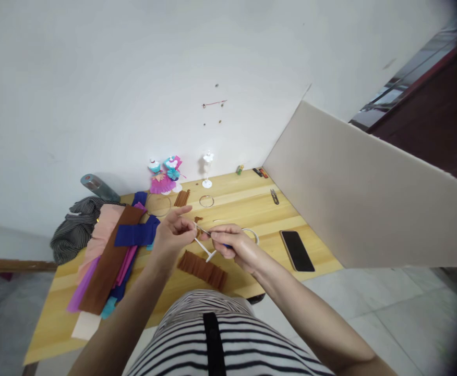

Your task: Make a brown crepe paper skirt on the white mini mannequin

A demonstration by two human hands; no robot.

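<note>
Wears a striped top (pixel 228 347) closest to the camera, with a dark strap (pixel 214 339) down the front, and pinches a thin white strip (pixel 203 246) between the fingertips of the left hand (pixel 174 230) while gripping a slim metal tool (pixel 202 230) in the closed fingers of the right hand (pixel 233 241), with the tip close to the left fingertips. Holds the strip above the wooden table (pixel 244 196), near a pleated brown cloth (pixel 203 270) and a white ring (pixel 256 236), with layered fabrics (pixel 109 256) off to the left, a phone (pixel 298 251) to the right and dressed miniature mannequins (pixel 163 183) near the wall (pixel 134 78).
</note>
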